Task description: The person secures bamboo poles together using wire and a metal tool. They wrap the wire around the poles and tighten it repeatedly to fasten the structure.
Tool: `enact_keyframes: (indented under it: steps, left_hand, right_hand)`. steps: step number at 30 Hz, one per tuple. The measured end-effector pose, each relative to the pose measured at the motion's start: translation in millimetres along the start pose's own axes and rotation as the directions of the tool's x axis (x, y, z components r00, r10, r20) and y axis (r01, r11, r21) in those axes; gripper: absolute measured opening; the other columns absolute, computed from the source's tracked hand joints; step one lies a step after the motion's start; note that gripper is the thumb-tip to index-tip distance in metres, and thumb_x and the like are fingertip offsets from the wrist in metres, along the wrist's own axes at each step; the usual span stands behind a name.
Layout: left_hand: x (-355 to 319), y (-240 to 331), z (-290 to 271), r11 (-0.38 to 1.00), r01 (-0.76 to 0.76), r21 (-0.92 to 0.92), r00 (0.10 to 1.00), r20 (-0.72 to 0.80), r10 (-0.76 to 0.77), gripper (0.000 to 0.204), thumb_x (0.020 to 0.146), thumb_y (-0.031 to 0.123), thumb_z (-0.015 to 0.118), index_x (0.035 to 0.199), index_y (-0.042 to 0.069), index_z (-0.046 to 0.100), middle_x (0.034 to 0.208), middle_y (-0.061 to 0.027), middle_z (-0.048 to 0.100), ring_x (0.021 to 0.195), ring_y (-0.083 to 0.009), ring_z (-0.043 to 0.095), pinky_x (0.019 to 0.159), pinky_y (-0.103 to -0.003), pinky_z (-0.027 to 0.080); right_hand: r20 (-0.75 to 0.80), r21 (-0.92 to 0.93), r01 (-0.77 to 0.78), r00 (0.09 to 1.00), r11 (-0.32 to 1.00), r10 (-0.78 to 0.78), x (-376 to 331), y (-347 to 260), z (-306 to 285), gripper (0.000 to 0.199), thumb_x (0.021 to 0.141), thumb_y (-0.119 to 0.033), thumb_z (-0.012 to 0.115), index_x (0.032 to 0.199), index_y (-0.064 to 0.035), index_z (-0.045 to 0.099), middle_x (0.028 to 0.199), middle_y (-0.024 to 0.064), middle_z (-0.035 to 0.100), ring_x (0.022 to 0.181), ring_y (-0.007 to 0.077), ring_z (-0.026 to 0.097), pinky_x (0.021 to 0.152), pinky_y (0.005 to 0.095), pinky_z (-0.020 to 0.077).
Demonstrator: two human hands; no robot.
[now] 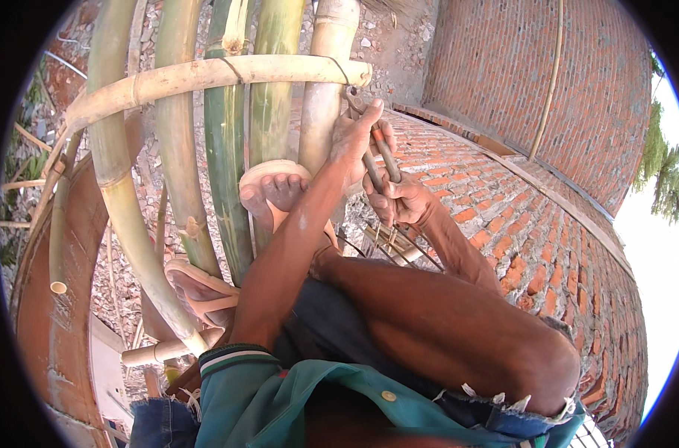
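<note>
I crouch on a bamboo scaffold beside a brick wall. My right hand (405,200) is closed around the lower handles of a pair of metal pincers (377,153). Their jaws point up at a thin wire tie on the horizontal bamboo crosspiece (205,75), close to its cut end. My left hand (354,133) lies along the upper part of the pincers, fingers pressed against the tool just under the jaws. The jaw tips are partly hidden behind my left fingers.
Several upright green and yellow bamboo poles (227,149) stand under my sandalled feet (276,190). The red brick wall (548,224) runs along the right. Rubble-strewn ground (399,45) lies far below. Thin wire strands (388,243) hang near my knee.
</note>
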State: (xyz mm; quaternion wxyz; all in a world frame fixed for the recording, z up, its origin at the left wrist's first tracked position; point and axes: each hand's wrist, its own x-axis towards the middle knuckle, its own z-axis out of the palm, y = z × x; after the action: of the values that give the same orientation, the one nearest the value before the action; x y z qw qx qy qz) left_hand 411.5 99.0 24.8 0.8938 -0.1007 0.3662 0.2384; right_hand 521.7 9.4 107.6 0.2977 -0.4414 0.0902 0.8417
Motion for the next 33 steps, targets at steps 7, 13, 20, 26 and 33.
enact_keyframes:
  steps: [7,13,20,26,33]
  left_hand:
    - [13.3,-11.5,20.4,0.98,-0.128,0.15,0.96,-0.23,0.16,0.038,0.104,0.039,0.062,0.098,0.005,0.046,0.061,-0.0013,0.047,0.046,-0.0149,0.047,0.047,-0.035,0.048]
    - [1.5,-11.4,-0.9,0.936,-0.191,0.295,0.967,-0.108,0.231,0.038,0.099,0.038,0.07,0.107,0.004,0.054,0.075,-0.0074,0.063,0.059,-0.0154,0.06,0.056,-0.033,0.054]
    - [-1.5,0.7,-2.3,0.981,0.115,0.155,0.992,0.041,-0.123,0.051,0.097,0.047,0.07,0.113,0.001,0.056,0.086,-0.0108,0.068,0.078,-0.0173,0.066,0.063,-0.034,0.057]
    - [0.5,-12.2,5.0,0.627,-0.245,0.739,0.902,-0.064,0.428,0.064,0.095,0.055,0.068,0.096,-0.009,0.059,0.081,-0.0194,0.065,0.081,-0.0336,0.067,0.077,-0.044,0.054]
    - [-9.6,4.7,-10.2,0.994,0.019,0.105,1.0,-0.001,-0.019,0.044,0.103,0.037,0.065,0.124,0.001,0.053,0.099,-0.0085,0.063,0.087,-0.019,0.063,0.079,-0.035,0.056]
  right_hand:
    - [-0.147,-0.875,-0.457,0.567,-0.161,-0.81,5.8,23.4,44.8,0.047,0.085,-0.007,0.071,0.127,0.0058,0.053,0.098,0.0218,0.067,0.086,0.0397,0.069,0.079,0.0476,0.0574]
    - [-0.436,-0.879,-0.442,0.588,0.181,-0.681,16.8,21.3,22.5,0.026,0.098,-0.02,0.067,0.109,0.0003,0.056,0.081,0.016,0.066,0.065,0.0351,0.065,0.06,0.047,0.0519]
    - [0.032,0.185,-0.02,0.999,0.983,0.014,1.4,19.3,-8.3,0.037,0.096,-0.033,0.075,0.111,-0.0062,0.055,0.078,0.0015,0.057,0.06,0.0145,0.058,0.054,0.0299,0.0525]
    - [-0.486,-0.788,-0.183,0.771,0.589,-0.411,8.7,34.6,5.2,0.036,0.098,-0.026,0.07,0.121,-0.0019,0.057,0.088,0.007,0.064,0.077,0.0163,0.067,0.064,0.0302,0.0539]
    - [-0.091,-0.079,0.032,0.995,0.996,-0.04,-2.0,25.3,2.8,0.056,0.099,-0.05,0.065,0.118,0.0032,0.059,0.079,0.011,0.063,0.074,0.0213,0.07,0.065,0.0345,0.0577]
